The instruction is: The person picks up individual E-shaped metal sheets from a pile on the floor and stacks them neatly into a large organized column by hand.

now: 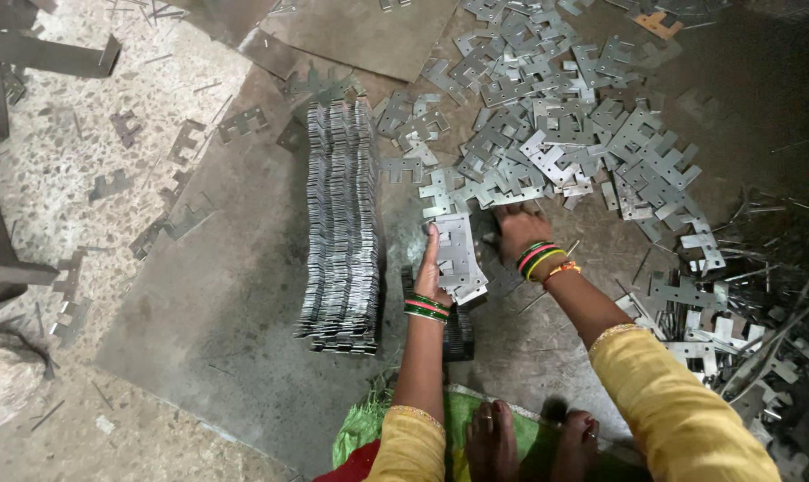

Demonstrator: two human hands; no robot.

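My left hand (429, 268) presses against the left side of a small stack of flat stamped metal plates (459, 254), holding it on edge. On the stack's right, my right hand (515, 230) lies palm down on the floor sheet, fingers reaching into the loose heap of the same plates (556, 134). Both wrists carry coloured bangles. A long neat row of stacked plates (340, 223) lies just left of my left hand. A second short dark stack (458, 335) sits below the held one.
A large metal sheet (217, 295) covers the floor under the work. Scattered plates and offcuts lie on the speckled floor at left (110, 183). More plates and thin rods pile up at right (734, 321). My bare feet (529, 442) rest on green cloth at the bottom.
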